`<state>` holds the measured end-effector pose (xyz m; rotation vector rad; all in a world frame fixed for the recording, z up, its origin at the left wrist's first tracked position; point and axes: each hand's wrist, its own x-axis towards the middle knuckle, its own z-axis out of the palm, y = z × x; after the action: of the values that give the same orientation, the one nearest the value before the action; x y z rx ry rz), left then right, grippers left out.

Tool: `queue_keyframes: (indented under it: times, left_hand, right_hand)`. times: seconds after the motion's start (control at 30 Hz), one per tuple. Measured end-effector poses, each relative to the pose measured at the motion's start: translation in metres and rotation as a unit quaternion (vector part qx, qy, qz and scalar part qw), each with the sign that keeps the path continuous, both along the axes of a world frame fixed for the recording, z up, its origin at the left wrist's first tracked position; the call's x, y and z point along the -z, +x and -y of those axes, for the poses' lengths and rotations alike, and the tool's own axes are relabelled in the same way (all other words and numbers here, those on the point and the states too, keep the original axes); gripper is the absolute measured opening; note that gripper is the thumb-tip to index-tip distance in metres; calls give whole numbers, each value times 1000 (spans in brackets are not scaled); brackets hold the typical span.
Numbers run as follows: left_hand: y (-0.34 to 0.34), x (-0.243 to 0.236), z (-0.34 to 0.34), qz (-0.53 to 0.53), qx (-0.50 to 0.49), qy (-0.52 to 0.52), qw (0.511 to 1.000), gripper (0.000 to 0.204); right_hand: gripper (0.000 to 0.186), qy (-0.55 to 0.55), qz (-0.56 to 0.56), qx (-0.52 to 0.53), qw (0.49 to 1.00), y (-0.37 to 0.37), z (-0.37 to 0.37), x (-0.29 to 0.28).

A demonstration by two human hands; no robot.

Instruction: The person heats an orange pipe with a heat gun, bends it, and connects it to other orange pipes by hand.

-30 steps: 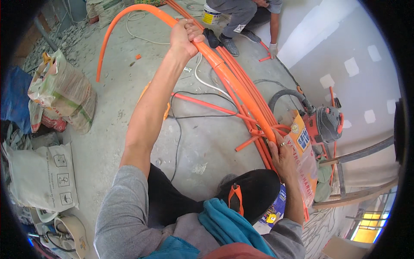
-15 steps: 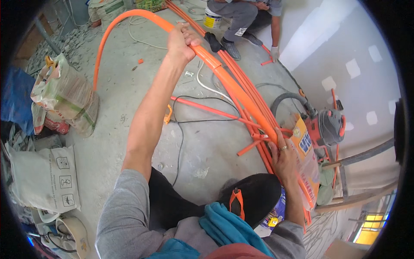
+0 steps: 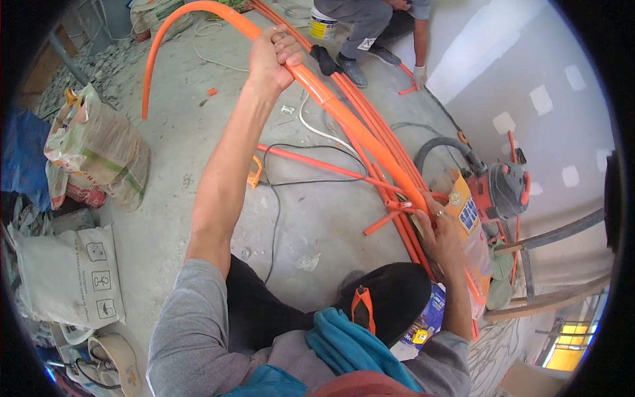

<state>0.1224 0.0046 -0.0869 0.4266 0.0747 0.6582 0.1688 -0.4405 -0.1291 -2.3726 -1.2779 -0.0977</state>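
A long orange conduit pipe runs diagonally before me, with a joint partway along it. Its far portion arches over to the left and curves down to a free end. My left hand, arm stretched out, is wrapped round the pipe above the joint. Lower right, my right hand, a ring on one finger, grips the same pipe with the thumb along its near side. Whether the pipe continues past that hand is unclear. More orange pipes lie bundled on the floor beneath. An orange-handled tool rests at my lap.
A co-worker crouches at the back, a gloved hand near a short pipe. A red and black vacuum stands by the right wall. Filled sacks sit at left. A black cable and an orange-yellow handle lie on the floor.
My left hand has shifted slightly up and left with the pipe. The arched free end sits higher in view, and its tip now shows beside the sack.
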Motion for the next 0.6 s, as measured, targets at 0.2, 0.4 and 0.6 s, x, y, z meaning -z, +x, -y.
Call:
queue_keyframes:
  times: [0.2,0.4,0.6]
  left_hand:
    - [-3,0,-2,10,-15,19,1000,38]
    - [-3,-1,-1,37,-4,52,998,42]
    - [-1,3,-1,75,33,58,995,39]
  right_hand:
    - [46,-83,-191,60,976,-5,-3,-4]
    - [45,30,-545,-11,838,16,0,30]
    - [45,31,-726,-34,686,15,-15,28]
